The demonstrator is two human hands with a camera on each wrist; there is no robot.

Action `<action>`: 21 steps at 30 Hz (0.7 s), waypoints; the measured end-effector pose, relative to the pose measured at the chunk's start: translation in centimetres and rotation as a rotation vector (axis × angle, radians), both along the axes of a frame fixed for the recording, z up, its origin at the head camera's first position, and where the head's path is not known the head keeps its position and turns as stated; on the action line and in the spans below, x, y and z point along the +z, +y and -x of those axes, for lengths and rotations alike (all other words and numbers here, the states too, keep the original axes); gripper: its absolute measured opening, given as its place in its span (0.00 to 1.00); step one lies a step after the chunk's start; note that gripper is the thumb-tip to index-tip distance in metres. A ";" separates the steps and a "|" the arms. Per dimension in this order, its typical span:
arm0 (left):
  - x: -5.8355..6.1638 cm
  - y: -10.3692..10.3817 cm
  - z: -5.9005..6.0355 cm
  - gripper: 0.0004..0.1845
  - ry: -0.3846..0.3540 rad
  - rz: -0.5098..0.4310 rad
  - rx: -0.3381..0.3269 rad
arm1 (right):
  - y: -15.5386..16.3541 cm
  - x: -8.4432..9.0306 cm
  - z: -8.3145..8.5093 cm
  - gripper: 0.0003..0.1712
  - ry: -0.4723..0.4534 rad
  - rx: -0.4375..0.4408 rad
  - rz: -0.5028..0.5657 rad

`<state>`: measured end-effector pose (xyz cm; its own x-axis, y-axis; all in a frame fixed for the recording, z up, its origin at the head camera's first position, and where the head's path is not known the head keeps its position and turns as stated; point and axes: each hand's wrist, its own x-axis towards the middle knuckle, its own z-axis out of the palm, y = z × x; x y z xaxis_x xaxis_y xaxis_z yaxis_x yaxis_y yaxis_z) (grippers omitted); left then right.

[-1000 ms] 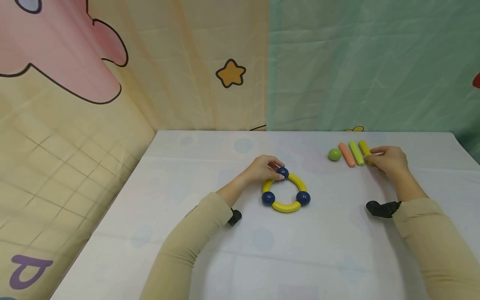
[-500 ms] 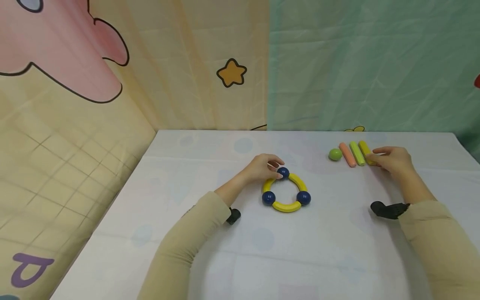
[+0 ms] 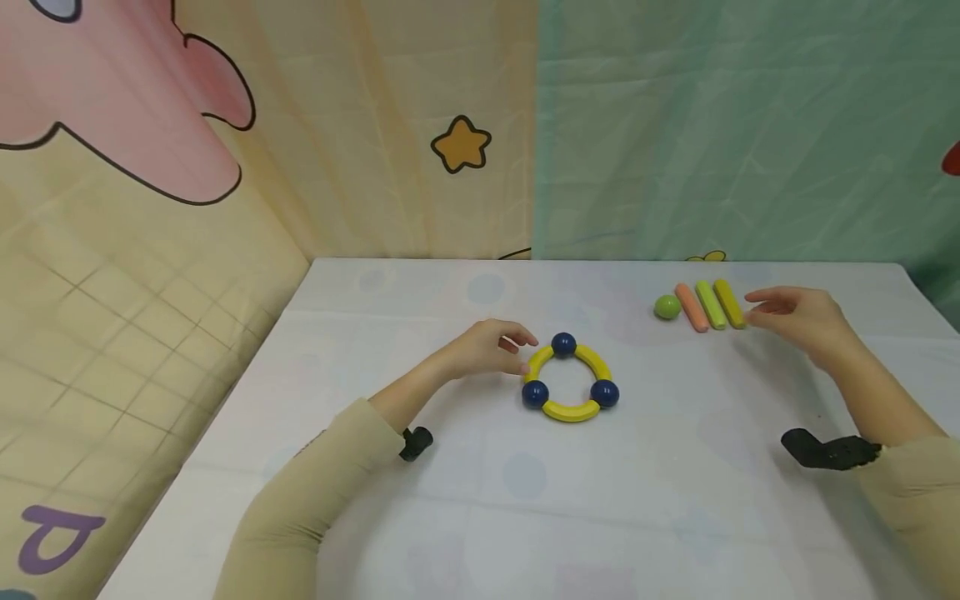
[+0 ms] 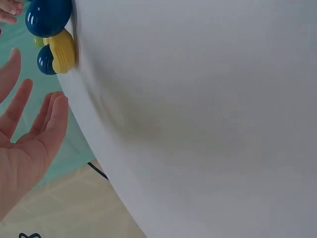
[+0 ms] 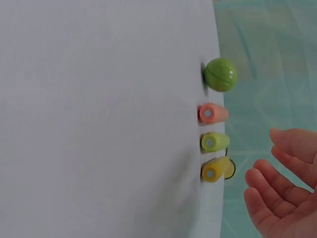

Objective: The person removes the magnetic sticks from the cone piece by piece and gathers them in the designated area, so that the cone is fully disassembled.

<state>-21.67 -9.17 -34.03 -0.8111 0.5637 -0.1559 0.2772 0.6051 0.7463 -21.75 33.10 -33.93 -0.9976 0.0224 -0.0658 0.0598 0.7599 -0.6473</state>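
Lying just right of left hand (image 3: pixel 487 350): yellow-and-blue ring (image 3: pixel 570 379); yellow stick (image 3: pixel 728 303) just left of right hand (image 3: pixel 798 317); both hands spread, empty.

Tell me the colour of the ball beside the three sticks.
The ball is green, clearest in the right wrist view.

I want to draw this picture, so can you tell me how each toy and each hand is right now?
left hand: open, holding nothing, beside the ring
right hand: open, holding nothing, beside the yellow stick
ring: closed loop, flat on the table
green ball: resting, untouched
orange stick: lying flat
green stick: lying flat
yellow stick: lying flat
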 end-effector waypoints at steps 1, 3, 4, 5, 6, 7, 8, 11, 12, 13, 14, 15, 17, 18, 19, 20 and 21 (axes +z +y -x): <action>0.0 -0.2 -0.3 0.21 -0.012 0.002 -0.006 | -0.4 0.2 -0.3 0.34 0.015 0.022 -0.002; 0.0 -0.4 -0.8 0.21 -0.038 -0.001 -0.010 | -1.3 0.7 -1.0 0.33 0.031 0.073 0.006; 0.0 -0.4 -1.0 0.21 -0.046 0.001 -0.011 | -1.8 0.8 -1.3 0.32 0.049 0.097 0.004; -0.1 -0.4 -1.3 0.21 -0.053 0.003 -0.011 | -2.3 0.9 -1.7 0.31 0.069 0.124 0.006; -0.1 -0.4 -1.4 0.21 -0.056 0.006 -0.013 | -2.8 1.0 -2.0 0.30 0.084 0.152 0.018; -0.2 -0.4 -1.6 0.21 -0.051 0.010 -0.019 | -3.4 1.0 -2.4 0.28 0.097 0.183 0.032; -0.3 -0.3 -1.7 0.21 -0.039 0.016 -0.029 | -3.9 1.0 -2.7 0.27 0.112 0.210 0.041; -0.5 -0.2 -2.1 0.20 0.018 0.052 -0.065 | -5.7 0.9 -3.6 0.24 0.126 0.289 0.090; -0.6 -0.1 -2.1 0.20 0.046 0.069 -0.082 | -6.4 0.8 -3.8 0.24 0.120 0.308 0.110; -0.6 -0.1 -2.2 0.19 0.076 0.085 -0.100 | -7.1 0.8 -4.0 0.24 0.113 0.324 0.127; -0.7 0.0 -2.3 0.18 0.102 0.099 -0.118 | -7.8 0.7 -4.2 0.24 0.103 0.341 0.146; -0.7 0.1 -2.4 0.17 0.122 0.110 -0.133 | -8.4 0.5 -4.3 0.24 0.095 0.355 0.164; -0.7 0.2 -2.5 0.16 0.159 0.123 -0.164 | -9.7 0.3 -4.6 0.23 0.087 0.381 0.189; -0.7 0.2 -2.5 0.15 0.173 0.126 -0.176 | -10.4 0.1 -4.7 0.22 0.084 0.399 0.193; -0.7 0.3 -2.5 0.14 0.179 0.125 -0.184 | -11.0 0.0 -4.8 0.22 0.084 0.418 0.193; -0.7 0.4 -2.5 0.14 0.181 0.124 -0.188 | -11.6 -0.2 -4.9 0.21 0.084 0.436 0.194; -0.7 0.4 -2.5 0.14 0.178 0.120 -0.188 | -12.2 -0.3 -5.0 0.21 0.085 0.447 0.192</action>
<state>-19.13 -8.74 -34.75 -0.7144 0.6933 -0.0946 0.5135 0.6114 0.6021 -16.75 20.91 -34.26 -0.9087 -0.4137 0.0552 -0.3040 0.5652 -0.7669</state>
